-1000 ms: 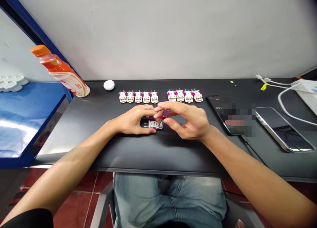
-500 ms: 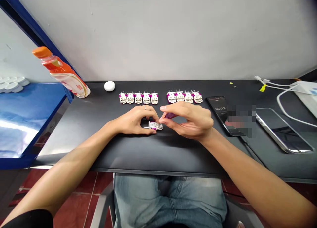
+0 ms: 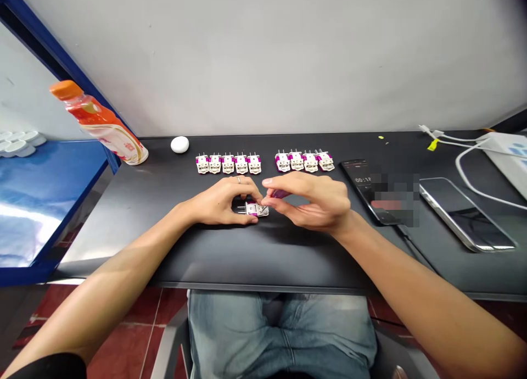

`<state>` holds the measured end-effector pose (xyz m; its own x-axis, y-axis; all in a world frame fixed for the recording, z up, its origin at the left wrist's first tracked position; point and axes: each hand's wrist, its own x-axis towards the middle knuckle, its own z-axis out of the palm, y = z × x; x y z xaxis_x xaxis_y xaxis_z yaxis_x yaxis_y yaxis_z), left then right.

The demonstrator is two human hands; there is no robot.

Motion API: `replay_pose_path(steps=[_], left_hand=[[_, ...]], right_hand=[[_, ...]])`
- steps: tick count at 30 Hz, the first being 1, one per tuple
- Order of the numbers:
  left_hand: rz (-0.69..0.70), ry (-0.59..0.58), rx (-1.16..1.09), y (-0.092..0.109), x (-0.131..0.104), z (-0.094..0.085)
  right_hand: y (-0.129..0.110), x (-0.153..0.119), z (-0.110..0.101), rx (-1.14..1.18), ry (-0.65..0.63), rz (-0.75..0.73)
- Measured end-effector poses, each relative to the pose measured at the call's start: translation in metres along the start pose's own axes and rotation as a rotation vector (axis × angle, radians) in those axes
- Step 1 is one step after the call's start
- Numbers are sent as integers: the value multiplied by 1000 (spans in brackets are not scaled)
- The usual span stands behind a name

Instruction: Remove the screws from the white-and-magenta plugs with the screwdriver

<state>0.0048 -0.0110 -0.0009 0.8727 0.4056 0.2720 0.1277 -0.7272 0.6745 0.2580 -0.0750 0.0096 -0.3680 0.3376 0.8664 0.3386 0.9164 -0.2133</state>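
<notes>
My left hand (image 3: 224, 202) rests on the black table, thumb and fingers closed around a white and purple plug insert (image 3: 256, 209). The insert lies on its side, its metal pins pointing left into my palm. Between the thumb and fingers of my right hand (image 3: 317, 199) is a small screwdriver with a dark purple handle (image 3: 280, 193). Its thin shaft slants down to the right end of the insert; whether the tip sits in a screw is too small to tell. Behind my hands stand two rows of similar plug inserts, a left row (image 3: 228, 163) and a right row (image 3: 303, 161), pins up.
An orange-capped bottle (image 3: 105, 126) and a white round object (image 3: 180, 144) stand at the back left. To the right lie a phone with a lit timer (image 3: 358, 181), a second phone (image 3: 473, 219), and a white cable (image 3: 463, 167) beside a white box (image 3: 510, 159).
The whole view has shifted slightly. Both hands keep their hold on the plug insert and the screwdriver, with hardly any other movement.
</notes>
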Motion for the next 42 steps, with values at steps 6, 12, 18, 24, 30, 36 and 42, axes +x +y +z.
replay_pose_path(steps=[6,12,18,24,30,36,42], left_hand=[[1,24,-13,-2,0,1],[4,10,-7,0,0,1],[-14,-4,1,1,1,-1],[-17,17,9,1,0,0],[4,33,-5,-2,0,1],[7,21,2,-2,0,0],[-9,27,0,-3,-1,1]], right_hand=[[-2,1,-1,52,-109,41],[-1,1,-1,-9,-41,-29],[-2,2,-2,-24,-28,-7],[-4,3,-1,47,-72,12],[-5,2,-1,56,-96,21],[-4,4,-3,-43,-39,-17],[-3,4,-3,62,-78,16]])
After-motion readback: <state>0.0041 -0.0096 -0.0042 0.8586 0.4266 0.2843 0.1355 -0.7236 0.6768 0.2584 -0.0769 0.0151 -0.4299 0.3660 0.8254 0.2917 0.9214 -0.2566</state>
